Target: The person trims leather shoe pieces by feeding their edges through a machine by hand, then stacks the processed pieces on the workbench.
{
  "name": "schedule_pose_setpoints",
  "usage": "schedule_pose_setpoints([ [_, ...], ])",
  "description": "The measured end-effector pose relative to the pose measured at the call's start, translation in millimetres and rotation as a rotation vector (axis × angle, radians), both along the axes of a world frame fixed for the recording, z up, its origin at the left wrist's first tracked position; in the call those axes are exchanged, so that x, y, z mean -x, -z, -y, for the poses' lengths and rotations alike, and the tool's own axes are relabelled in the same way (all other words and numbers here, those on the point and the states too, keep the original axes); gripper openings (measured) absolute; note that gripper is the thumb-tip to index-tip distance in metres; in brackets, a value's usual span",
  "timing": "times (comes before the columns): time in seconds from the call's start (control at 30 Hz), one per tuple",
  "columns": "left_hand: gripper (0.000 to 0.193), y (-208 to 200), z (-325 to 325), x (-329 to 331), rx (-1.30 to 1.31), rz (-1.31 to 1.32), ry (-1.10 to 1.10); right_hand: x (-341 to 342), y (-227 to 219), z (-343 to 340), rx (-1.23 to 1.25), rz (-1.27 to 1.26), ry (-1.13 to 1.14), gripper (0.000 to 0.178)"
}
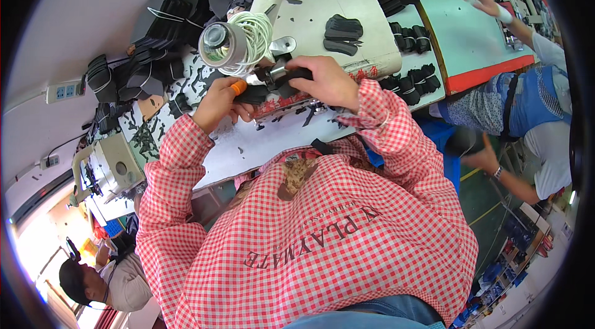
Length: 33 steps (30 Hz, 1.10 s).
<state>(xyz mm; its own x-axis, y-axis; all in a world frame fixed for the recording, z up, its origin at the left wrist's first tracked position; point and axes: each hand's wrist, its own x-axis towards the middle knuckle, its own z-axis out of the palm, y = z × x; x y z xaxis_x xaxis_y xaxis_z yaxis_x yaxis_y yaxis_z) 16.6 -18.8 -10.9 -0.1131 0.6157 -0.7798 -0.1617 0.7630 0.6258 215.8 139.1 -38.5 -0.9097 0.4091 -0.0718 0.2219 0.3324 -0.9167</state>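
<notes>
A: Red-checked shirt (322, 248) fills the lower centre of the frame, sleeves running up to both hands at upper centre.

B: Hands?

A: Left hand (218, 102) wears an orange fingertip cover (238, 87); its fingers are closed on the left end of a black fabric piece (273, 84). Right hand (328, 81) is pressed over the right end, fingers curled down on it.

B: Where's the piece?

A: Upper centre, on the white counter (248, 143), right at the foot of the sewing machine (334, 19) (needle area hidden by the hands, can't tell contact).

B: Around it?

A: Grey tape roll (217, 44) and white cord coil (254, 34) just above the left hand. Two black cut pieces (343, 34) on the machine top. Bundled black stacks (133, 75) at upper left, more at upper centre. Another person's arm (514, 19) over a green table (462, 25), upper right.
</notes>
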Motion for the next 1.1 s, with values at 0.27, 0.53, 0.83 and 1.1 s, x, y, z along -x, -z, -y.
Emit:
schedule_pose_setpoints([
  [0.27,0.032,-5,-2,-5,0.016,0.085,-0.036,6,3,3,-0.05,-0.049,-0.028,0.026],
  [0.53,0.032,-6,-10,-14,-0.003,0.072,-0.057,-8,1,-13,0.229,-0.011,-0.138,0.024],
  [0.83,0.031,3,2,-5,-0.012,-0.091,-0.025,-17,-4,-17,-0.032,0.053,-0.148,0.028],
  [1.1,0.031,4,7,-9,-0.107,0.104,-0.124,-8,-3,-7,0.001,0.007,-0.005,0.029],
])
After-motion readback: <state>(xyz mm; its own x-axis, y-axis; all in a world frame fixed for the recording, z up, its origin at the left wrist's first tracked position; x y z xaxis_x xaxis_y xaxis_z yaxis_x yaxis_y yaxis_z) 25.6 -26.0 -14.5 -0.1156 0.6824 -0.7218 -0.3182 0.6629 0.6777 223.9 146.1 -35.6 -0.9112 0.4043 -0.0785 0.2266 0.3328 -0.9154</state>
